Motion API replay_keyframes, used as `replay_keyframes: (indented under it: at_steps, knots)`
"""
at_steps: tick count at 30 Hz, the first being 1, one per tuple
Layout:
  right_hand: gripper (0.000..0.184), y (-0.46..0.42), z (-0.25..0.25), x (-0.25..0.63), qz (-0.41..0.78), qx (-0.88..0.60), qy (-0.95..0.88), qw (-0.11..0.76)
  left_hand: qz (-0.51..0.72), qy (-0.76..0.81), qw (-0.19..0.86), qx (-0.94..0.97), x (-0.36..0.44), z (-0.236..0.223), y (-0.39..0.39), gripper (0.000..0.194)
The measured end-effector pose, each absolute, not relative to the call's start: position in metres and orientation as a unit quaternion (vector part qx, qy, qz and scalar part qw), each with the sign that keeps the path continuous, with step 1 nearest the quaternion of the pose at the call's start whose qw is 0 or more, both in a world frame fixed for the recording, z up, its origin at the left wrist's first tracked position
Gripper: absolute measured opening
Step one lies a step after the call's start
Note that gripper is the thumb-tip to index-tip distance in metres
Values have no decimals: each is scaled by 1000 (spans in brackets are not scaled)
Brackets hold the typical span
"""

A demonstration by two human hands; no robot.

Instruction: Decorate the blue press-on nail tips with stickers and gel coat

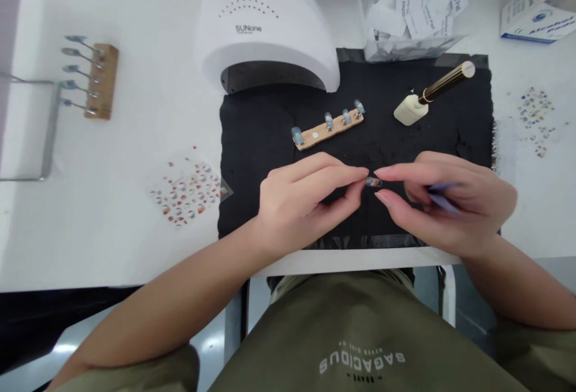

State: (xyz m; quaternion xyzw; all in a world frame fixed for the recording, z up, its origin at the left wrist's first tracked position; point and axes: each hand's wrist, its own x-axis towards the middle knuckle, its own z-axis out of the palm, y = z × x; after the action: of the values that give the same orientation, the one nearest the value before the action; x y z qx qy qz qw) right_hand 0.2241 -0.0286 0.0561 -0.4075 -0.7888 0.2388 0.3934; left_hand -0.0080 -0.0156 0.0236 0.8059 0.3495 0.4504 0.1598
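My left hand [310, 200] pinches a small press-on nail [374, 182], blue-grey with an orange-brown patch, between thumb and forefinger. Close by on its right, my right hand [445, 203] has its thumb and forefinger tips slightly apart at the nail's other end; whether they touch it I cannot tell. Its curled fingers hold what look like purple tweezers [444, 197], smeared by motion. Beyond my hands lies a wooden nail stand [333, 132] bearing several bluish nails on metal posts, with one bare white spot. A cream polish bottle [411, 110] with a dark gold-trimmed cap stands behind my right hand.
A white nail lamp [270, 26] stands at the back, beside a clear bin [373, 50] of alcohol pads. An alcohol pad box [537, 11] sits at far right. Sticker sheets [186, 194] flank the black mat [252, 140]. Another nail stand [102, 80] is at left.
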Motion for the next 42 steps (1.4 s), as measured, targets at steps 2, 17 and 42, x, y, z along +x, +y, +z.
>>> replay_keyframes:
  at_steps: [2, 17, 42]
  knots:
    - [20, -30, 58, 225, 228, -402, -800, 382, 455, 350, 142, 807, -8, 24, -16, 16]
    - [17, -30, 54, 221, 229, -400, -802, 379, 405, 346, 117, 838, -12, 30, -20, 14]
    - [17, -25, 52, 226, 328, -398, -748, 417, 432, 341, 179, 815, -15, 35, -17, 23]
